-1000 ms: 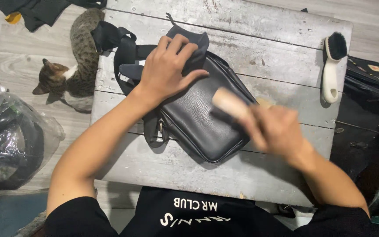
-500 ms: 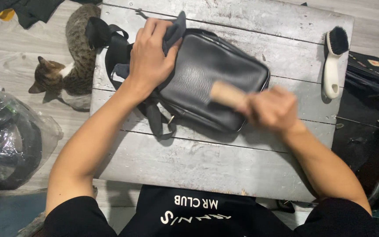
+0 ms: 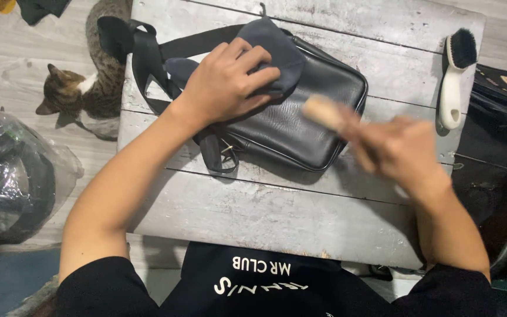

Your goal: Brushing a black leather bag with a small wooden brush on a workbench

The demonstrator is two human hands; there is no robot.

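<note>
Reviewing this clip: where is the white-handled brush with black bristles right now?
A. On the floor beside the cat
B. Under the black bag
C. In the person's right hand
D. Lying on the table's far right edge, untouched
D. The white-handled brush lies on the grey wooden table near its right edge, apart from both hands; the right hand holds a different, tan wooden-handled tool, blurred, at the black leather bag.
</note>
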